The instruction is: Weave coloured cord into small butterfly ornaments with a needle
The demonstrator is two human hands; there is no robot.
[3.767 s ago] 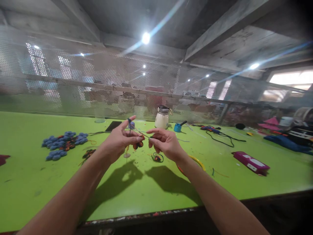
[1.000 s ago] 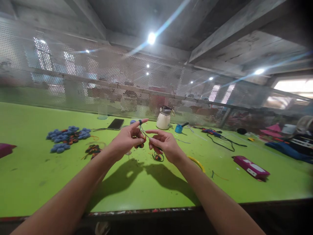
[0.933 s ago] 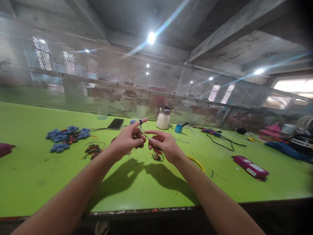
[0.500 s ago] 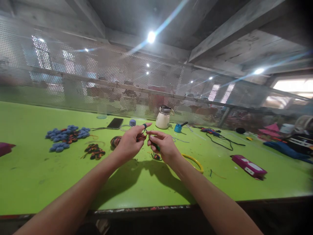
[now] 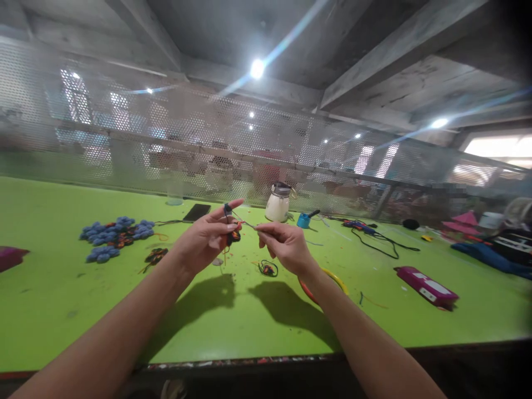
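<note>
My left hand point(image 5: 203, 238) pinches a small dark and orange crocheted piece point(image 5: 234, 235), with dark yarn wrapped round its raised index finger. My right hand point(image 5: 285, 244) is closed on a thin hook point(image 5: 250, 225), whose tip reaches the yarn at the piece. A short loose end hangs below the piece. On the green table under the hands lies a small tangle of dark and orange yarn point(image 5: 268, 269). Left of my left hand are a dark-orange crocheted piece point(image 5: 156, 256) and a cluster of blue crocheted flowers point(image 5: 118, 235).
A cream jug point(image 5: 277, 204), a blue pot point(image 5: 303, 220) and a phone point(image 5: 197, 213) stand or lie toward the back. A ring point(image 5: 334, 280) is partly under my right forearm. To the right lie a purple box point(image 5: 426, 287) and black cable point(image 5: 386, 244).
My hands have moved apart, the left one leftward and turned palm up. The hook and the crocheted piece now show between them. The ball of yarn beside my left hand is now hidden.
</note>
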